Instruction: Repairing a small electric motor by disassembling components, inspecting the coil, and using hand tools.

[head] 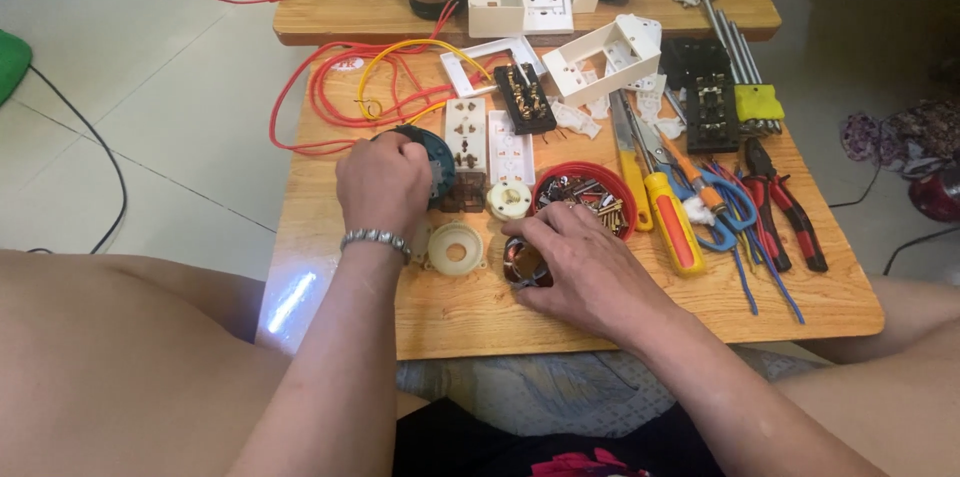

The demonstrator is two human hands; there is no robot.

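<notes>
The left hand (pixel 383 182) is closed over a round dark teal plastic part (pixel 432 159), its grip wrapped round the part's near left edge, apparently to hold it steady on the low wooden worktop (pixel 470 312); most of the part is hidden under the knuckles. It sits just left of the red round bowl of screws and small metal bits (pixel 583 197).

The right hand (pixel 580 262) lies palm down just in front of that bowl, fingers curled over a small shiny coppery metal piece (pixel 522 267). Whether they pinch it or only cover it cannot be told, and its shape is mostly hidden.

Between the hands, left of the bowl, lie a cream round plastic ring (pixel 455 248) and a smaller cream round fitting (pixel 509 199). Right of the bowl, a yellow-and-red handled screwdriver (pixel 672 220) lies within reach.
</notes>
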